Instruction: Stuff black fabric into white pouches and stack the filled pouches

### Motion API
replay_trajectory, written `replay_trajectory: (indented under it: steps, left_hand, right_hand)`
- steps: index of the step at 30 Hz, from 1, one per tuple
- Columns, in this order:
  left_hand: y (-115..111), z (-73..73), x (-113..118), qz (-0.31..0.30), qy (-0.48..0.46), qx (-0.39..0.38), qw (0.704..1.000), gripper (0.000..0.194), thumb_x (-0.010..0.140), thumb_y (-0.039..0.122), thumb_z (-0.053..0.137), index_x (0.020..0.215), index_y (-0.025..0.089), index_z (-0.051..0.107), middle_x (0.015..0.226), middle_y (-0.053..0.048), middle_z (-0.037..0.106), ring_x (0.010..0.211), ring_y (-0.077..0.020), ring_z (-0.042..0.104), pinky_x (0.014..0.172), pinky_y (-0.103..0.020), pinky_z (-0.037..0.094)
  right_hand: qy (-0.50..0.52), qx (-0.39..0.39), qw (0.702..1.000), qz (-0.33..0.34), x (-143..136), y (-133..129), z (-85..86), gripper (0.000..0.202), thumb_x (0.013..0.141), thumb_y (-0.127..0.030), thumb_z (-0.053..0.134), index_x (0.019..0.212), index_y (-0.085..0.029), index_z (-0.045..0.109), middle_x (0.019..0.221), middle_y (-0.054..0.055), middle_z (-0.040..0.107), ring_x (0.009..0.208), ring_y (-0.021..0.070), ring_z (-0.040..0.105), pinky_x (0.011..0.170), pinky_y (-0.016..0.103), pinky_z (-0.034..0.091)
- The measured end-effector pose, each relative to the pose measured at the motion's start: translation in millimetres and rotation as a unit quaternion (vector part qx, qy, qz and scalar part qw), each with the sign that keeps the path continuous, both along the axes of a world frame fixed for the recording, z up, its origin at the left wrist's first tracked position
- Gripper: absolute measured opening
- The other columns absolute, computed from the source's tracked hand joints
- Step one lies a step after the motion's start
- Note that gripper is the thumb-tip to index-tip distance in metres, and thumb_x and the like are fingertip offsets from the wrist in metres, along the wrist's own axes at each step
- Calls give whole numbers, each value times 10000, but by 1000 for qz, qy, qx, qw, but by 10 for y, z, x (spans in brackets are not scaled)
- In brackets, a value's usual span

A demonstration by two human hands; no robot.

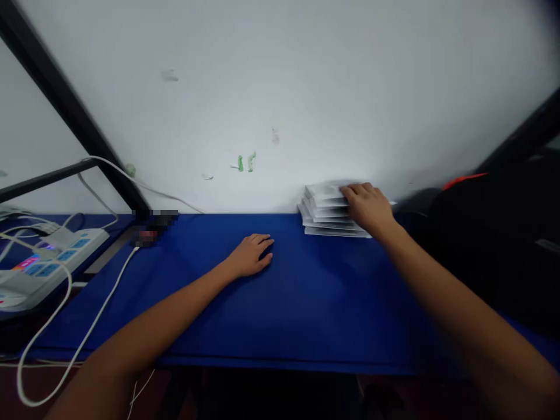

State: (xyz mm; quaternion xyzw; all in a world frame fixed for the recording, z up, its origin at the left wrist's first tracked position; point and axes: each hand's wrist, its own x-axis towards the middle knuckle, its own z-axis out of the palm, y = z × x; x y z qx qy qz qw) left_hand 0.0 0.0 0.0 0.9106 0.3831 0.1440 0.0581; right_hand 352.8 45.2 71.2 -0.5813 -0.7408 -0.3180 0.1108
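My left hand point(251, 255) lies on the blue tabletop point(280, 309), palm down with its fingers apart and nothing in them. Farther right, a pile of folded white paper packets point(326, 213) stands against the wall, its layers slightly uneven. My right hand point(368, 205) is on the right part of this pile, fingers curled over the top packet. The underside of that hand and part of its thumb are hidden, and the area is a little blurred.
A white power strip point(72, 256) with plugs and tangled cables sits at the left. A white cable point(102, 312) runs to a partly blurred dark device point(151, 230). A black bag-like object point(494, 245) fills the right side. The white wall point(262, 87) bounds the back.
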Motion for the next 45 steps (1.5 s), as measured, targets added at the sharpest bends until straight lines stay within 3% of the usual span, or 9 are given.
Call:
replay_trajectory:
  steps: [6, 12, 14, 17, 21, 27, 33, 39, 45]
  left_hand:
    - [67, -71, 1, 30, -221, -57, 973, 384, 860, 399, 633, 1182, 191, 617, 1260, -117, 626, 1192, -283, 568, 1052, -479, 417]
    - [79, 89, -104, 160, -378, -6, 912, 400, 1040, 441, 234, 1220, 197, 495, 1172, -124, 595, 1069, -216, 604, 904, -403, 508]
    - [-27, 229, -131, 136, -386, 22, 912, 379, 1022, 472, 308, 1208, 211, 511, 1193, -114, 586, 1112, -225, 578, 950, -413, 484]
    - [-261, 397, -85, 3, -269, 23, 963, 435, 930, 549, 507, 1204, 213, 552, 1247, -116, 589, 1203, -269, 529, 1045, -458, 423]
    - [-466, 394, 43, -56, -61, -2, 997, 785, 774, 565, 709, 1391, 173, 421, 1403, -170, 507, 1294, -330, 474, 1095, -491, 379]
    - [-273, 321, -68, -35, 64, 66, 995, 501, 859, 68, 451, 1349, 168, 491, 1374, -115, 573, 1281, -244, 523, 1038, -426, 434]
    - [-176, 346, -157, -6, 4, 167, 986, 431, 857, 91, 453, 1272, 136, 556, 1253, -147, 638, 1169, -279, 591, 951, -455, 486]
    - [-440, 352, 36, -109, -89, 234, 962, 214, 975, 277, 486, 1110, 172, 614, 1034, -102, 683, 986, -233, 631, 880, -398, 513]
    - [-539, 361, 107, -134, -105, 260, 950, 221, 995, 189, 422, 914, 172, 627, 842, -67, 669, 806, -197, 608, 769, -350, 491]
  right_hand:
    - [-15, 74, 995, 72, -248, -161, 103, 340, 954, -113, 377, 1228, -114, 579, 1158, 154, 668, 989, 293, 527, 803, 406, 370]
    - [-75, 97, 964, 236, -1099, -850, -51, 346, 977, -108, 395, 1288, -130, 545, 1249, 121, 641, 1023, 267, 525, 836, 397, 382]
    - [-69, 53, 956, 279, -1366, -998, -210, 335, 970, -97, 401, 1256, -119, 574, 1176, 129, 666, 973, 263, 544, 807, 396, 402]
    - [-42, -25, 954, 295, -1597, -1051, -439, 303, 964, -97, 415, 1191, -87, 615, 1058, 151, 691, 927, 265, 564, 743, 382, 431]
    - [-30, -63, 949, 307, -1573, -992, -551, 216, 939, -140, 498, 1084, -91, 650, 1018, 148, 688, 925, 255, 574, 746, 360, 453]
    - [6, -113, 956, 272, -1301, -983, -415, 262, 916, -143, 513, 1165, -118, 593, 1068, 135, 659, 939, 248, 565, 765, 353, 438]
    - [40, -110, 965, 233, -1231, -959, -387, 201, 890, -40, 434, 883, -158, 597, 865, 91, 643, 754, 194, 552, 572, 281, 376]
    - [57, -89, 943, 315, -1311, -1076, -445, 179, 912, -81, 427, 885, -180, 574, 832, 61, 626, 735, 170, 556, 563, 256, 381]
    - [113, -80, 910, 390, -1348, -1107, -510, 218, 913, -68, 384, 892, -165, 578, 868, 76, 648, 728, 154, 574, 587, 240, 419]
